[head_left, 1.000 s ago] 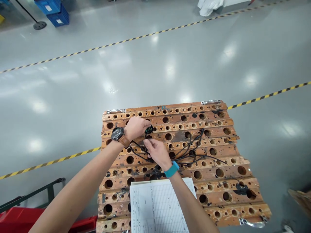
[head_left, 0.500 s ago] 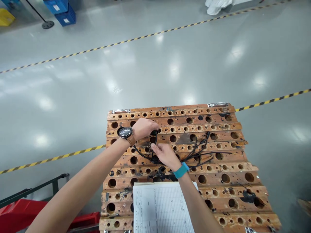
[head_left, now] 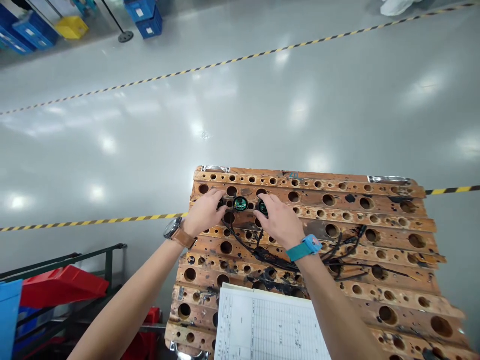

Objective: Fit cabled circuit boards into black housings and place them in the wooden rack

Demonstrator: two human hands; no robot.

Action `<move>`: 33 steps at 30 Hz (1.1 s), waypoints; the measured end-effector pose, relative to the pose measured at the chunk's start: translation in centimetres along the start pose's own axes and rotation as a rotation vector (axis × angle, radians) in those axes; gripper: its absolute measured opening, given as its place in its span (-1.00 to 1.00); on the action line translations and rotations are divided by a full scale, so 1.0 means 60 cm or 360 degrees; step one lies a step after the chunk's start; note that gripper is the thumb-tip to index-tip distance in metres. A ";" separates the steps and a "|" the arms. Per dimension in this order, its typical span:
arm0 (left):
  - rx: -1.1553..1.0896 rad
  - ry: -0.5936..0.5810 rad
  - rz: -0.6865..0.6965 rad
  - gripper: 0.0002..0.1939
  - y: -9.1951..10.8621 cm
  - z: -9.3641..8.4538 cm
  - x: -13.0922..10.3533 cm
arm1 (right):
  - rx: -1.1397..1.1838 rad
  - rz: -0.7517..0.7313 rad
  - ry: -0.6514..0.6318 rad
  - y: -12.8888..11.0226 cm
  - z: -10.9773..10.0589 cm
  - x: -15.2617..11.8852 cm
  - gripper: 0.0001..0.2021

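Note:
My left hand [head_left: 204,214] has thumb and fingers closed around a dark round piece, mostly hidden by them. Between my hands, a round black housing with a green circuit board [head_left: 240,204] lies face up on the stepped wooden board [head_left: 279,231]. My right hand [head_left: 280,220] pinches a similar round housing [head_left: 263,207], its green inside showing between thumb and fingers. Black cables [head_left: 258,254] run from these pieces down to a bundle that passes behind my right wrist. Several loose cable ends [head_left: 354,245] spread out right of that wrist.
Printed paper sheets [head_left: 270,325] lie on the board's near part. Metal handles [head_left: 390,179] sit at its corners. Red bins [head_left: 67,285] stand on a dark green rack [head_left: 109,265] at the left. Yellow-black tape [head_left: 258,55] crosses the grey floor; blue crates [head_left: 150,25] stand beyond.
My hands have moved apart, and the round green-faced pieces now show between and in them. The view has swung left, so the board appears farther right.

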State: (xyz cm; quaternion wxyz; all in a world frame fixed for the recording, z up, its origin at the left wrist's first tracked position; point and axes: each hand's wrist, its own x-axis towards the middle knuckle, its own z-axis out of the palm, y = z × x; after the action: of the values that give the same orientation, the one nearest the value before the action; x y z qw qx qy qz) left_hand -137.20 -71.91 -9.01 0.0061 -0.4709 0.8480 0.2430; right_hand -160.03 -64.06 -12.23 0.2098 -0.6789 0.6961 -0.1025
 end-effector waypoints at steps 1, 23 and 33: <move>0.0005 -0.0030 0.0009 -0.55 0.000 0.004 0.001 | -0.0045 -0.0022 -0.0020 0.002 0.000 0.003 -0.56; 0.0248 0.0408 0.0539 -0.78 0.040 0.013 -0.016 | -0.0020 -0.0492 0.0304 -0.053 0.012 0.006 -0.71; 0.0588 0.0247 0.0798 -0.76 0.044 0.025 0.000 | -0.0094 -0.0423 0.0324 -0.060 0.031 0.001 -0.66</move>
State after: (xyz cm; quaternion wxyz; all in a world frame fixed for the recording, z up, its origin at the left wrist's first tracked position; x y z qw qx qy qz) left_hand -139.61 -70.11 -9.29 -0.0332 -0.2554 0.9653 0.0422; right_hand -155.97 -64.03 -12.35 0.1027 -0.7569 0.6206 -0.1772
